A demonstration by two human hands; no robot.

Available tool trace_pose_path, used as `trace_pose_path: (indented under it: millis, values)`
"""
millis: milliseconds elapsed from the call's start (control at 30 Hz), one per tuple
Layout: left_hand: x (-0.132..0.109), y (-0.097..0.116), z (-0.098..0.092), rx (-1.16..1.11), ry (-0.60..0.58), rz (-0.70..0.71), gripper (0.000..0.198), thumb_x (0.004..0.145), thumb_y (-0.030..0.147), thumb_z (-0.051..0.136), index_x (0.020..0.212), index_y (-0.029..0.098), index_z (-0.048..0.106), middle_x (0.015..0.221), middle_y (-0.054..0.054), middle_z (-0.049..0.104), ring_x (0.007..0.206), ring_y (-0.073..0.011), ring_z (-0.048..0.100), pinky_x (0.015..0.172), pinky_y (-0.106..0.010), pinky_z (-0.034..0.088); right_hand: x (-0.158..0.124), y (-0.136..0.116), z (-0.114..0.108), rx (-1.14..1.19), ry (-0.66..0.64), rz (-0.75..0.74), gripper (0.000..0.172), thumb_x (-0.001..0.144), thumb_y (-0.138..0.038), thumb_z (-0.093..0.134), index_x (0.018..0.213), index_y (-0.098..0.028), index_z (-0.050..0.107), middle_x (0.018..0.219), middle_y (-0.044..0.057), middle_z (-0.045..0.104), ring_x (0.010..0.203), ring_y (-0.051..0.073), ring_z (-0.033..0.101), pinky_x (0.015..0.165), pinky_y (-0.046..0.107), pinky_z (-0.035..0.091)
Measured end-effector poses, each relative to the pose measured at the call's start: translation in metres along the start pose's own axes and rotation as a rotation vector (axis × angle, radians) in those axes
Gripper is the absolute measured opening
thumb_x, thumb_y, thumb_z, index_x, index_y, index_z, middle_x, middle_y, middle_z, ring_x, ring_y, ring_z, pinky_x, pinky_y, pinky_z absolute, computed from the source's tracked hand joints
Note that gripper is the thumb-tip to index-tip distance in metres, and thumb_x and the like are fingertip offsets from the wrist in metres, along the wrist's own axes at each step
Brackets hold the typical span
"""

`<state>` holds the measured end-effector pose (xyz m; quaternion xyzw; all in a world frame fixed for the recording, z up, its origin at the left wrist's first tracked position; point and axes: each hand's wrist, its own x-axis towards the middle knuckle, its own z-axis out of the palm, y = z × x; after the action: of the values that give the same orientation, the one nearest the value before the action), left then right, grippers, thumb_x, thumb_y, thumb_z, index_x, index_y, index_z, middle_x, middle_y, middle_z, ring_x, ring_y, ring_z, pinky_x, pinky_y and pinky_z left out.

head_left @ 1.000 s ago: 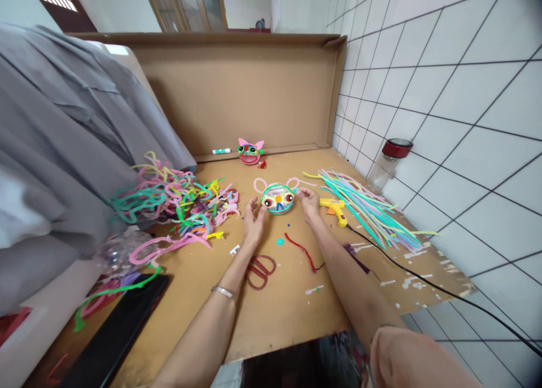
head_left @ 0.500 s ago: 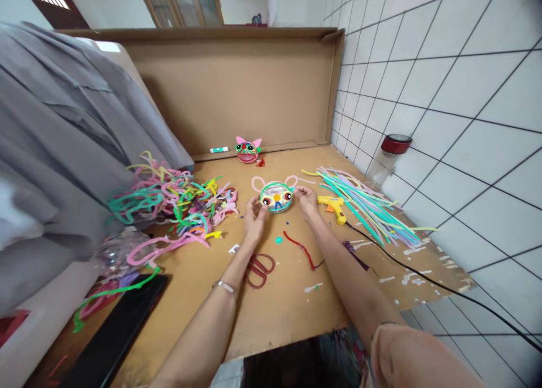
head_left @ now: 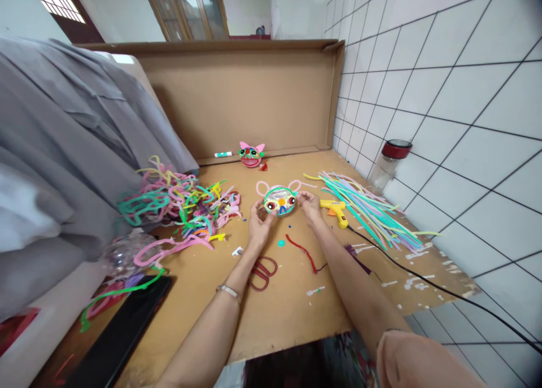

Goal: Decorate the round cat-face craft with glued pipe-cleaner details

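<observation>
A round animal face made of pipe cleaners [head_left: 281,200] is held just above the table, with pink loop ears, big eyes and an orange nose. My left hand [head_left: 260,223] grips its left edge between thumb and fingers. At its right edge, my right hand [head_left: 310,206] has its fingers pinched together by the green rim; a pink strand sticks out behind them. Just right of that hand lies a yellow hot glue gun [head_left: 336,210]. Red-handled scissors [head_left: 263,273] rest beside my left forearm, and a red pipe cleaner [head_left: 302,251] lies between my arms.
Tangled pipe cleaners [head_left: 182,201] heap at the left, near a black phone-like slab [head_left: 122,334]. Straight pipe cleaners [head_left: 368,213] lie at right by a glass jar [head_left: 387,165]. A finished-looking face [head_left: 251,155] and glue stick [head_left: 223,155] stand by the cardboard [head_left: 245,100]. The glue gun's cord [head_left: 423,283] trails right.
The camera view has tilted slightly, so everything sits a little lower and to the right. Both hands stay at the pipe-cleaner face, which looks tilted a little differently.
</observation>
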<state>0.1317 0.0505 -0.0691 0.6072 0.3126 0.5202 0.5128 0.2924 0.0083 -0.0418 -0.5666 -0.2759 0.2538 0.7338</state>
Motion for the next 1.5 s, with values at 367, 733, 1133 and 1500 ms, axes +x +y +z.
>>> trace_pose_path:
  millis: [367, 733, 1133, 1500]
  values:
    - [0.005, -0.009, -0.003, -0.010, -0.007, 0.003, 0.063, 0.066, 0.038, 0.077, 0.120, 0.022, 0.048, 0.132, -0.012, 0.054, 0.114, -0.0231, 0.057, 0.099, -0.041, 0.045, -0.001, -0.001, -0.001, 0.004, -0.002, 0.024, 0.028, 0.055, -0.044, 0.068, 0.064, -0.019, 0.060, 0.055, -0.003, 0.056, 0.053, 0.010, 0.044, 0.052, 0.023, 0.034]
    - [0.006, -0.010, -0.001, -0.043, 0.001, 0.013, 0.063, 0.064, 0.034, 0.077, 0.118, 0.022, 0.048, 0.132, -0.012, 0.053, 0.112, -0.0229, 0.057, 0.099, -0.042, 0.045, -0.001, 0.000, -0.001, 0.005, 0.047, 0.004, 0.028, 0.054, -0.044, 0.068, 0.062, -0.018, 0.060, 0.055, -0.002, 0.057, 0.053, 0.011, 0.047, 0.053, 0.024, 0.038]
    - [0.003, 0.000, 0.001, 0.005, -0.010, 0.013, 0.061, 0.065, 0.031, 0.076, 0.120, 0.023, 0.050, 0.124, -0.009, 0.060, 0.111, -0.0233, 0.057, 0.097, -0.040, 0.046, -0.003, -0.033, 0.009, -0.055, 0.023, -0.299, 0.024, 0.065, -0.039, 0.063, 0.077, -0.019, 0.060, 0.075, 0.002, 0.067, 0.071, 0.015, 0.059, 0.072, 0.030, 0.049]
    - [0.000, 0.009, 0.003, 0.106, 0.023, 0.068, 0.060, 0.064, 0.023, 0.076, 0.120, 0.022, 0.053, 0.118, -0.009, 0.065, 0.106, -0.0248, 0.061, 0.095, -0.042, 0.046, -0.014, -0.035, 0.018, -0.380, -0.164, -0.444, 0.017, 0.071, -0.033, 0.056, 0.078, -0.019, 0.063, 0.077, 0.003, 0.064, 0.068, 0.015, 0.056, 0.066, 0.029, 0.046]
